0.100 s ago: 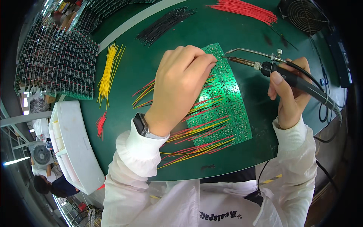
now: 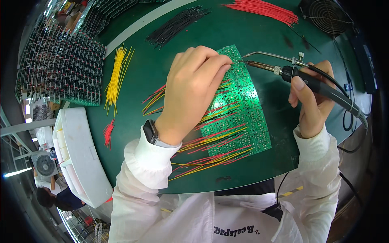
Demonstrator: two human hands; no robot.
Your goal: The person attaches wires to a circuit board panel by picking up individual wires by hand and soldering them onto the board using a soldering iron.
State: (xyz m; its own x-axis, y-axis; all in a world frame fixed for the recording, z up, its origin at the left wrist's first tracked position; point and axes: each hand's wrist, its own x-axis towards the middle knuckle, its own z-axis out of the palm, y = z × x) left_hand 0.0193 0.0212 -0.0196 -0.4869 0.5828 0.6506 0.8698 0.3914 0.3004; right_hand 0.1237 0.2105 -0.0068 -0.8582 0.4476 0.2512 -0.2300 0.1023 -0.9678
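Note:
A green circuit board (image 2: 255,117) lies on the table, with red and yellow wires (image 2: 202,141) running leftward from rows of its pads. My left hand (image 2: 194,83) reaches over its upper left part, thumb and forefinger pinched on what looks like a thin wire, mostly hidden by the fingers. In my right hand (image 2: 312,97) is a soldering iron (image 2: 302,77) with a black handle and a thin metal guide tube (image 2: 269,54) clamped above it. The iron's tip points left, close to the board's upper edge and my left fingertips.
Beyond the board lie bundles of black wires (image 2: 178,26) and red wires (image 2: 263,11). Yellow wires (image 2: 117,77) and a few short red ones (image 2: 108,133) are at left. A white divided bin (image 2: 87,158), stacked boards (image 2: 60,67) and a fan (image 2: 328,16) stand around.
The soldering iron and my right hand have shifted very slightly to the right. My left hand has edged up a little, its pinch unchanged.

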